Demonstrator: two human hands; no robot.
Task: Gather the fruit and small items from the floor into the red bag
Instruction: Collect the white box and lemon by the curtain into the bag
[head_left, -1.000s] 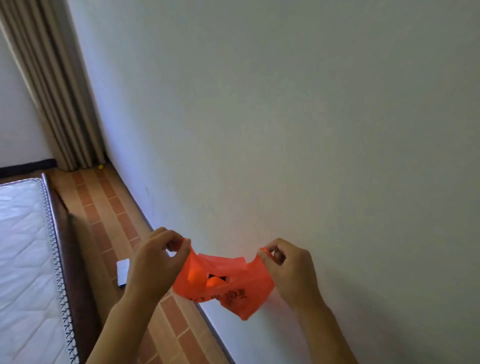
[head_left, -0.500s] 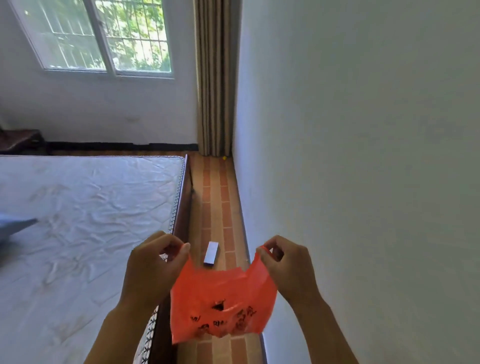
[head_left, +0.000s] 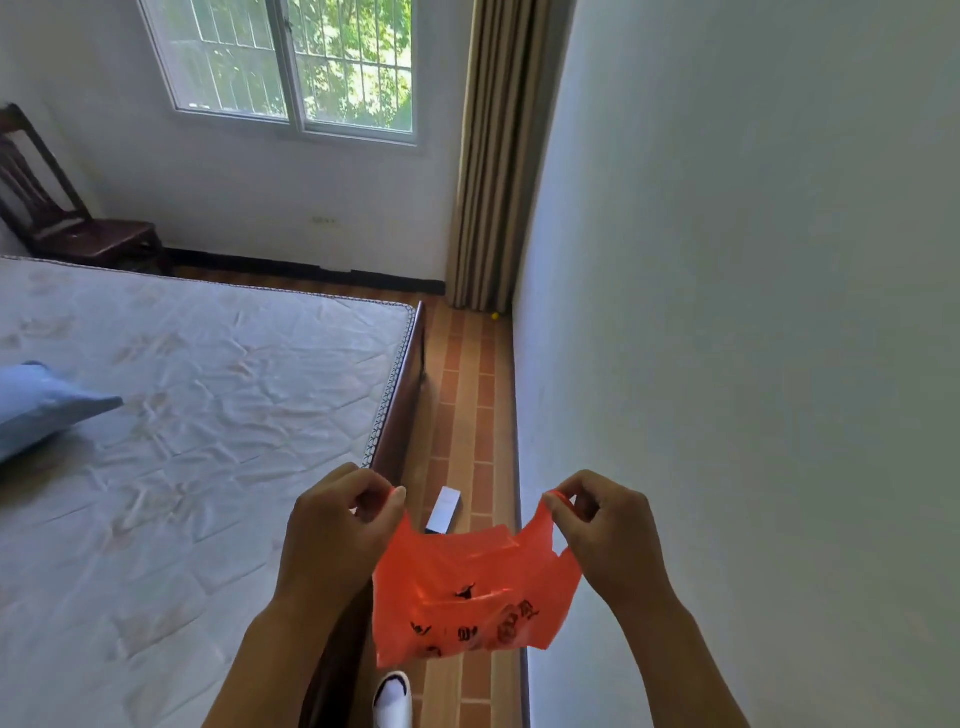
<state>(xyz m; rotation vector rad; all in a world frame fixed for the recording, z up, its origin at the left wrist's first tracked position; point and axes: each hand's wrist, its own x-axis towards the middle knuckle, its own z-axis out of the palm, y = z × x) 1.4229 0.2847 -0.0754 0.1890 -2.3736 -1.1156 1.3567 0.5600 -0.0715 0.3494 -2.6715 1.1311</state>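
A thin red plastic bag (head_left: 470, 597) with black print hangs in front of me over the narrow floor strip. My left hand (head_left: 340, 525) pinches its left handle and my right hand (head_left: 605, 530) pinches its right handle, holding the mouth stretched wide. On the tiled floor just beyond the bag lies a small white flat box (head_left: 444, 510). Far down the strip, in the corner by the curtain, sits a small yellow round item (head_left: 495, 315). What is inside the bag cannot be made out.
A bed with a bare mattress (head_left: 197, 415) fills the left; its dark frame (head_left: 402, 395) borders the tiled strip (head_left: 475, 395). The white wall (head_left: 727, 312) bounds the right. A blue pillow (head_left: 36, 402), wooden chair (head_left: 57, 208), curtain (head_left: 493, 156) and my white shoe (head_left: 394, 699) are visible.
The view has swung left from the wall to the room, bringing bed and window in. Both hands keep hold of the bag's handles; the bag hangs flatter now.
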